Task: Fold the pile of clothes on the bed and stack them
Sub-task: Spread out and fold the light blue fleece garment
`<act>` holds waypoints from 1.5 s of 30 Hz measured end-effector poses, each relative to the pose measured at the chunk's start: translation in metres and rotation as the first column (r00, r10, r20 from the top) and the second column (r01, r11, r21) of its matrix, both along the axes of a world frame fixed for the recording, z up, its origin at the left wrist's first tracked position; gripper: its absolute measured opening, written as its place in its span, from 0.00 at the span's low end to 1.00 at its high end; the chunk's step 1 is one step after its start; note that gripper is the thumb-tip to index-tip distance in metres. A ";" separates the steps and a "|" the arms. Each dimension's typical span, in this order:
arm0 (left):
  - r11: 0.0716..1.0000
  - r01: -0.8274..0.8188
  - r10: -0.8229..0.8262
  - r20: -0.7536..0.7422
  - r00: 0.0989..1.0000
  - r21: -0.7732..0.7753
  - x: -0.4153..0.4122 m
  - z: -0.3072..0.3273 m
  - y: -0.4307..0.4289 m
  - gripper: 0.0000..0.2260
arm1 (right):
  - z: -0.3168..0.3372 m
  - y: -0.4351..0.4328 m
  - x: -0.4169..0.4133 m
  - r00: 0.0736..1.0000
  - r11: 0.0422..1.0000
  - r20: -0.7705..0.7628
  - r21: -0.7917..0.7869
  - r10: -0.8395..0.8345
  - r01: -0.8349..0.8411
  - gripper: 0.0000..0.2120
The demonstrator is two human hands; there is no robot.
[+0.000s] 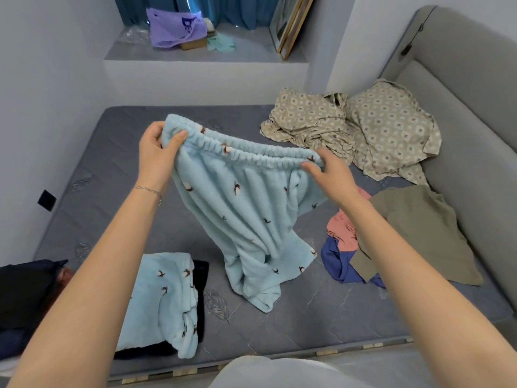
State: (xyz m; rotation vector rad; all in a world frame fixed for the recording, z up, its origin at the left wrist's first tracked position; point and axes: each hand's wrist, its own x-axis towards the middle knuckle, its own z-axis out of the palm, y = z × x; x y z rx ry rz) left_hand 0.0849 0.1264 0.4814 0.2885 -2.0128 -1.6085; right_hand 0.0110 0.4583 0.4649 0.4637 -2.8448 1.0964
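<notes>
Three crumpled garments (pixel 419 228) right of pants (pixel 246 208); folded stack (pixel 165 301) left.

No readable text, numbers or brand names anywhere. Closest candidate: thin purple plastic bag (pixel 170 33) on the grey window ledge (pixel 251 53) has a dark blue printed mark (pixel 187 25), logo or characters, too blurred and creased to read. Light blue fleece trousers (pixel 237 197) carry only small brown-and-white flower-like motifs, not letters; same print on the folded light blue fleece piece (pixel 165 298). Crumpled beige cloth (pixel 389 127) has a repeating diamond pattern, not lettering
</notes>
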 end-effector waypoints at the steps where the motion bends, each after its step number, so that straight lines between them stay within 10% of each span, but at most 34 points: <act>1: 1.000 -0.004 0.004 -0.019 1.000 -0.006 -0.002 0.002 0.001 0.04 | 0.003 -0.001 0.000 0.999 0.999 -0.036 -0.034 -0.029 0.028 0.14; 5: 0.998 -0.046 0.043 -0.066 0.997 -0.046 -0.009 0.007 0.007 0.01 | 0.021 -0.001 -0.001 0.987 0.988 -0.116 -0.126 -0.107 0.092 0.17; 12: 0.995 0.009 -0.002 0.078 0.997 -0.100 -0.014 -0.023 0.025 0.05 | 0.014 -0.001 -0.002 0.977 0.928 0.172 -0.327 -0.125 0.177 0.26; 24: 0.930 0.008 -0.076 0.172 0.982 0.366 -0.019 -0.042 0.062 0.07 | -0.019 0.006 -0.003 0.876 0.953 0.482 -0.271 0.013 0.135 0.07; 28: 0.960 0.004 -0.107 0.351 0.930 0.282 -0.022 -0.066 0.068 0.06 | -0.022 0.009 -0.006 0.848 0.910 0.530 -0.342 -0.019 0.234 0.10; 33: 0.950 0.285 -0.151 0.609 0.779 -0.129 -0.015 -0.112 0.080 0.28 | -0.023 0.015 -0.010 0.788 0.806 0.612 -0.434 -0.064 0.403 0.09; 45: 0.833 0.385 0.064 0.761 0.645 -0.397 -0.016 -0.157 0.050 0.03 | -0.050 0.040 -0.024 0.860 0.869 0.431 -0.271 -0.275 0.413 0.12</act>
